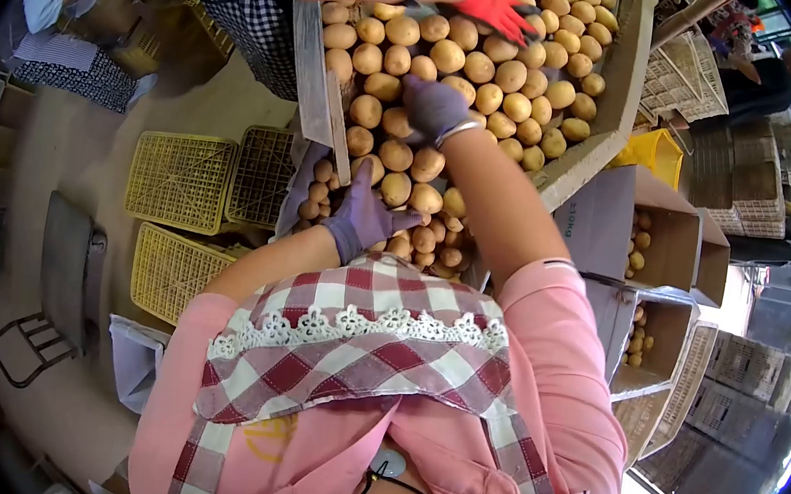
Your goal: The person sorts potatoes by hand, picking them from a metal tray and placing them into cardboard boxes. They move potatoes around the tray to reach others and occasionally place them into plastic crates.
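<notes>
Many round, yellow-brown potatoes (447,56) fill a sloping wooden-sided sorting table. My left hand (360,216), in a purple glove, lies at its near edge, thumb and fingers spread beside the nearest potatoes. Smaller potatoes (423,240) lie lower down, just below that hand. Further up, my right hand (436,110), gloved in greyish purple with a bracelet at the wrist, reaches down among the potatoes. Its fingers point left and are partly hidden and blurred, so whether it grips a potato cannot be made out.
Another person's red-gloved hand (498,9) works over the far potatoes. Yellow plastic crates (181,176) stand at left near a dark chair (66,261). Cardboard boxes (672,233) with potatoes stand at right. A wooden side board (586,156) edges the table.
</notes>
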`<action>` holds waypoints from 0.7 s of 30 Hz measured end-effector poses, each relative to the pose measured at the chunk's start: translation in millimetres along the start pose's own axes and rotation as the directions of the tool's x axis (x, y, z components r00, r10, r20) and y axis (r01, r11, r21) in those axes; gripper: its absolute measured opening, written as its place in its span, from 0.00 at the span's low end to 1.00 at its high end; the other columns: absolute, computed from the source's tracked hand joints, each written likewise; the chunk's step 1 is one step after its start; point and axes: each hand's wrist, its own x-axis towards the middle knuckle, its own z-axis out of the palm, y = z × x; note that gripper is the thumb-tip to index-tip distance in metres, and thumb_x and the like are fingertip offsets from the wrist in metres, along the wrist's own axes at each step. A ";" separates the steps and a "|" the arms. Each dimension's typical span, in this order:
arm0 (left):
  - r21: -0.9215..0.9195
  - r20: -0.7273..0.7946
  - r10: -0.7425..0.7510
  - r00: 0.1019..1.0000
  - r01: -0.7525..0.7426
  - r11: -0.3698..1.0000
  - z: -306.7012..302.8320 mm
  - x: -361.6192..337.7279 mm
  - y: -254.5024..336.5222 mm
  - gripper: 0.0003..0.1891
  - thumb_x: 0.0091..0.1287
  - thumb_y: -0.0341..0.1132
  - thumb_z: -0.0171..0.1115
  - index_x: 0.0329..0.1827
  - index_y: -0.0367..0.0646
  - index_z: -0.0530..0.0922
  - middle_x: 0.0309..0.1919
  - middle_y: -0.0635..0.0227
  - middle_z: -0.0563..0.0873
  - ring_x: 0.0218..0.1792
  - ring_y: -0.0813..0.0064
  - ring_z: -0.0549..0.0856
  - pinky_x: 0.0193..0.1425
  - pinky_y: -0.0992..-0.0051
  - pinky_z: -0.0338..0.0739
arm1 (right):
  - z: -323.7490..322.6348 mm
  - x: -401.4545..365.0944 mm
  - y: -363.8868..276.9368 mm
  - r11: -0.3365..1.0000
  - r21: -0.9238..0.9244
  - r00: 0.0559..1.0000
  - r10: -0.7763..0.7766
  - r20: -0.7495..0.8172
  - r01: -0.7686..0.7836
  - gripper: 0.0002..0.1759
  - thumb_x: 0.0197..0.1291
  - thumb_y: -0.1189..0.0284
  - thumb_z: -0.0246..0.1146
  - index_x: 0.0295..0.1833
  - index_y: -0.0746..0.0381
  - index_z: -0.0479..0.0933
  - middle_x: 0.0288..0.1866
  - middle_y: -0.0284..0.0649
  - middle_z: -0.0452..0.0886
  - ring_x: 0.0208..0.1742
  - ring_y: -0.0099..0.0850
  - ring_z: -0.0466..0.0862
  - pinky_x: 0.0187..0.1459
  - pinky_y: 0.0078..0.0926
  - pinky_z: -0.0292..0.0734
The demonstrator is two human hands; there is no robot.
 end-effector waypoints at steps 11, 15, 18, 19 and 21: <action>-0.053 -0.119 -0.018 0.993 0.012 0.999 8.5 -2.8 2.6 0.49 0.58 0.67 0.56 0.75 0.53 0.44 0.72 0.57 0.51 0.70 0.45 0.55 0.68 0.46 0.64 | -17.9 -358.2 156.3 0.518 0.852 0.182 0.833 -0.522 0.076 0.30 0.52 0.83 0.68 0.61 0.67 0.65 0.52 0.46 0.75 0.49 0.35 0.78 0.52 0.31 0.78; -0.033 -0.110 -0.066 0.992 0.062 0.997 0.6 6.5 6.9 0.49 0.58 0.68 0.56 0.75 0.54 0.45 0.72 0.58 0.52 0.70 0.46 0.55 0.68 0.45 0.63 | 74.3 -664.4 222.3 0.428 0.743 -0.364 0.676 -0.641 -0.514 0.27 0.47 0.85 0.66 0.55 0.75 0.68 0.48 0.54 0.80 0.41 0.40 0.82 0.42 0.35 0.82; 0.030 -0.087 -0.020 0.996 0.023 0.999 7.2 -1.8 2.3 0.51 0.56 0.69 0.56 0.75 0.53 0.43 0.72 0.57 0.51 0.70 0.45 0.55 0.69 0.45 0.63 | 42.5 -612.5 147.5 0.434 0.882 -0.417 0.777 -0.471 -0.187 0.30 0.50 0.75 0.69 0.59 0.75 0.70 0.49 0.51 0.80 0.46 0.39 0.82 0.50 0.33 0.78; -0.025 -0.124 -0.051 0.991 0.049 0.999 4.8 -0.2 1.3 0.52 0.56 0.70 0.57 0.75 0.53 0.42 0.72 0.56 0.51 0.70 0.44 0.55 0.69 0.45 0.63 | 82.6 -626.6 212.2 0.315 0.670 -0.406 0.601 -0.689 -0.672 0.29 0.56 0.74 0.66 0.62 0.74 0.68 0.51 0.49 0.80 0.49 0.38 0.81 0.53 0.31 0.76; -0.129 -0.184 -0.107 0.977 0.084 0.988 5.3 4.0 1.4 0.54 0.54 0.71 0.57 0.76 0.53 0.41 0.72 0.54 0.51 0.70 0.42 0.54 0.69 0.46 0.63 | 21.9 -464.9 154.3 0.619 0.746 -0.005 0.769 -0.639 -0.244 0.20 0.61 0.74 0.64 0.58 0.68 0.74 0.55 0.46 0.79 0.57 0.34 0.77 0.60 0.30 0.71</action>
